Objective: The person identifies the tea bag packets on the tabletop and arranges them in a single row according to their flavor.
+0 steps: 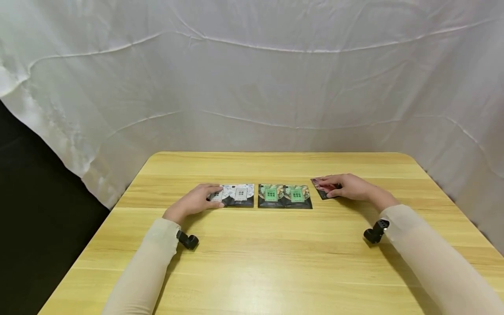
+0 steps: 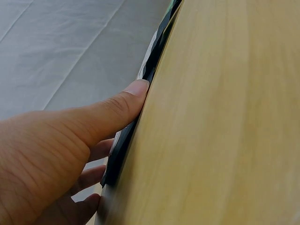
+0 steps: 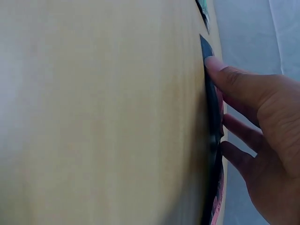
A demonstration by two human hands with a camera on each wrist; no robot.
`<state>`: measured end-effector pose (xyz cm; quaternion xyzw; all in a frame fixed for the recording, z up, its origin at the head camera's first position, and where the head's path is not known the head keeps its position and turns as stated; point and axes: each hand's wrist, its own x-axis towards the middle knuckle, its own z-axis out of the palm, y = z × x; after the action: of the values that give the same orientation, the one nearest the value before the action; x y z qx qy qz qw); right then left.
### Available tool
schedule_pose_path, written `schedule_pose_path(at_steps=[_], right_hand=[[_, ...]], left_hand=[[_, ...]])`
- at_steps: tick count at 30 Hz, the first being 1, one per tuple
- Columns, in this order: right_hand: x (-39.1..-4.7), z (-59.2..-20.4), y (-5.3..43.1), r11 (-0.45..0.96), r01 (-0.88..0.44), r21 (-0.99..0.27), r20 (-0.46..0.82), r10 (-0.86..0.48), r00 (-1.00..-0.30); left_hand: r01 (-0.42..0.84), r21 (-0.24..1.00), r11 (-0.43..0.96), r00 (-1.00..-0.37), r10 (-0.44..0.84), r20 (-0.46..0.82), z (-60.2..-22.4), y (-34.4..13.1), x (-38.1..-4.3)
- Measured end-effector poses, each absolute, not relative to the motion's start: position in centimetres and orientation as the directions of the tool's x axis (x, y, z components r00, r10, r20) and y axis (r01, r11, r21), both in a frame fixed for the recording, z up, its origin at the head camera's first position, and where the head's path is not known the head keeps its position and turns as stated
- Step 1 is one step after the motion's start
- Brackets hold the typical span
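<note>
In the head view my left hand point(image 1: 195, 201) rests at the left end of a pair of white-and-black flat sachets point(image 1: 241, 194). Its thumb point(image 2: 137, 88) lies along their near edge, and the other fingers touch the left side. To the right, my right hand point(image 1: 351, 187) holds a red-and-black flat sachet point(image 1: 322, 189), set askew on the table. The right thumb point(image 3: 215, 64) presses near one corner, with curled fingers further along it. Another red-printed sachet point(image 3: 217, 205) shows below that hand in the right wrist view; the hand hides it in the head view.
Between the hands, two green-and-black sachets point(image 1: 284, 196) lie flat, overlapping side by side. All rest in one row on a light wooden table point(image 1: 260, 258). A pale curtain point(image 1: 252, 96) hangs behind the far edge, and a dark area point(image 1: 35, 197) borders the left.
</note>
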<state>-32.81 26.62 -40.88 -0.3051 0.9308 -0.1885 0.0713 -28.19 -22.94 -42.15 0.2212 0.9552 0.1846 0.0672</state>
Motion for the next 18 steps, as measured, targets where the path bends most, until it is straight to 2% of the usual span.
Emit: schedule_pose_path(at_steps=[18], right_hand=[[-31.2,-41.4,26.4,0.79,-0.523,-0.319,0.025,-0.545,-0.838]], left_hand=[[0.419,0.373,0.828,-0.884,0.466,-0.042,-41.6,-23.0,-28.2]])
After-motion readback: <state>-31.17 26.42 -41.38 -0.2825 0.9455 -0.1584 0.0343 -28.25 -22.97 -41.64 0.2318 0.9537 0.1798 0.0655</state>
